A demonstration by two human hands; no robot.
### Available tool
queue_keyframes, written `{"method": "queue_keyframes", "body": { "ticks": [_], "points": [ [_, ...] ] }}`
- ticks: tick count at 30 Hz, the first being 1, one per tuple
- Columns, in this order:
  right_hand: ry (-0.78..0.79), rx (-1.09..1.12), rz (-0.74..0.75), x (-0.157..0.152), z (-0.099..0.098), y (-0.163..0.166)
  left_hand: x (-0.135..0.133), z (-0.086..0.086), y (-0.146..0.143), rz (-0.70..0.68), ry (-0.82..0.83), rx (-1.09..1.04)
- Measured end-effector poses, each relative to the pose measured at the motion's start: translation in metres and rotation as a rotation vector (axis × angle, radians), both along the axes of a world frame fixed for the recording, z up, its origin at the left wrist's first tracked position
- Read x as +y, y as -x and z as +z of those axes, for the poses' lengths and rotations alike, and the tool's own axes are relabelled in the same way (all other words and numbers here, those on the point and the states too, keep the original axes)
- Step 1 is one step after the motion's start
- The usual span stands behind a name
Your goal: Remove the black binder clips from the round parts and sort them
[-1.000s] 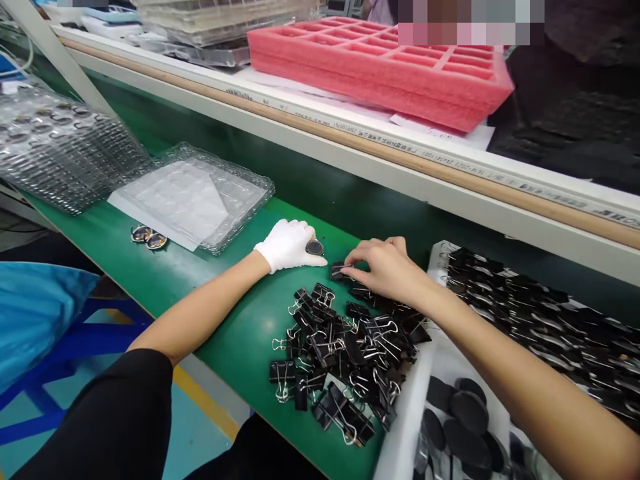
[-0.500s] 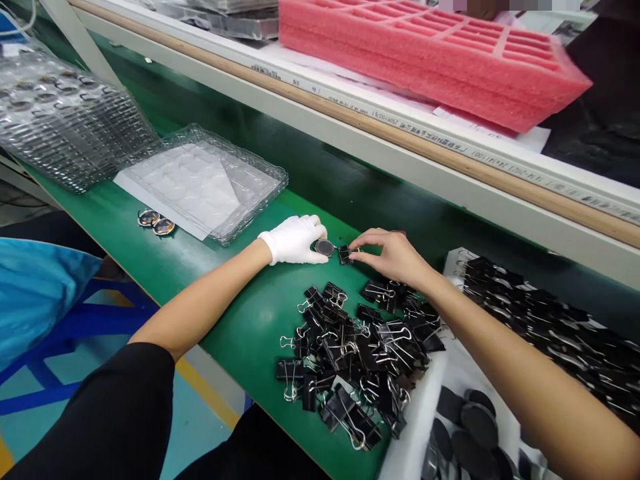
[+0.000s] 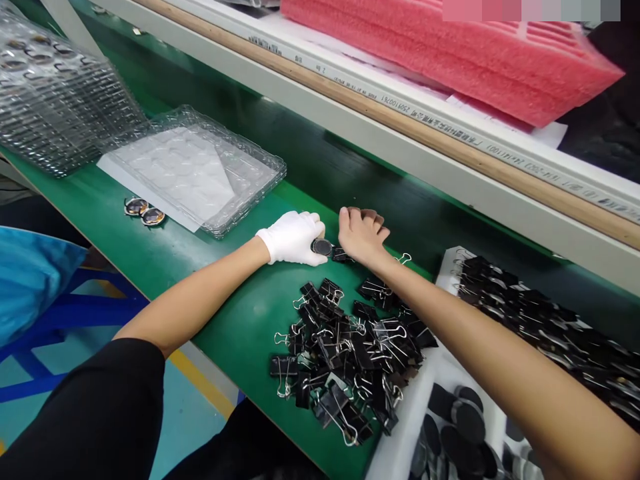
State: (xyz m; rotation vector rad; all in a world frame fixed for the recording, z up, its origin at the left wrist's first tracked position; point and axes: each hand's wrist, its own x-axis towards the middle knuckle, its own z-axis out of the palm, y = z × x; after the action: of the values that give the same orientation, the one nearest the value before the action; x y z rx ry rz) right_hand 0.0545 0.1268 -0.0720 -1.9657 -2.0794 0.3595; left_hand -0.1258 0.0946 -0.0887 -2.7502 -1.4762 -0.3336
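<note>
My left hand [image 3: 295,239], in a white glove, is closed on a small round dark disc [image 3: 321,247] at the middle of the bench. A black binder clip [image 3: 342,255] sits against the disc's right side; part of it is hidden by my right hand [image 3: 363,235]. That bare hand is turned over beside the clip, its fingers loosely bent and apart, with nothing visible in them. Just below both hands spreads a heap of black binder clips [image 3: 345,353] with silver wire handles.
Clear plastic trays are stacked [image 3: 65,100] at the left; another tray [image 3: 240,193] bears white paper [image 3: 165,167]. Two round orange-dark pieces [image 3: 144,212] lie nearby. At right, a white foam box [image 3: 400,427] holds black discs [image 3: 467,420], beside rows of clips [image 3: 530,313]. Pink foam [image 3: 400,53] rests on the shelf.
My right hand has let go of the binder clip and turned over, its fingers now pointing up and away. My left hand keeps the disc in place. The view has shifted slightly.
</note>
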Motion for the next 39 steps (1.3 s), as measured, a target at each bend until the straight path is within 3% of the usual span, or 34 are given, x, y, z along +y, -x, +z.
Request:
{"method": "queue_keyframes", "body": {
  "ticks": [5,20,23,26,28,31,35,39],
  "points": [
    [0.035,-0.011,-0.043,-0.004,-0.019,-0.005,0.0,-0.001,0.001,-0.012,0.002,-0.015],
    [-0.004,-0.018,-0.015,-0.006,-0.023,-0.01,0.0,-0.009,-0.018,-0.042,-0.031,-0.066],
    [0.033,-0.016,-0.023,-0.005,-0.01,-0.007,-0.002,-0.007,-0.018,-0.027,-0.017,-0.05],
    [0.061,-0.018,0.066,-0.007,0.021,-0.019,-0.006,-0.003,-0.017,0.008,0.007,-0.02],
    [0.081,-0.142,0.229,-0.017,0.045,-0.034,-0.011,0.002,-0.014,0.085,0.017,0.012],
    [0.15,-0.52,0.403,-0.046,0.066,-0.059,-0.018,0.01,-0.011,0.13,-0.015,0.03],
    [0.086,-0.806,0.459,-0.086,0.057,-0.072,-0.023,0.015,-0.011,-0.142,-0.04,0.065],
    [0.009,-0.802,0.42,-0.101,0.038,-0.069,-0.023,0.017,-0.008,-0.13,0.014,0.149]
  ]
}}
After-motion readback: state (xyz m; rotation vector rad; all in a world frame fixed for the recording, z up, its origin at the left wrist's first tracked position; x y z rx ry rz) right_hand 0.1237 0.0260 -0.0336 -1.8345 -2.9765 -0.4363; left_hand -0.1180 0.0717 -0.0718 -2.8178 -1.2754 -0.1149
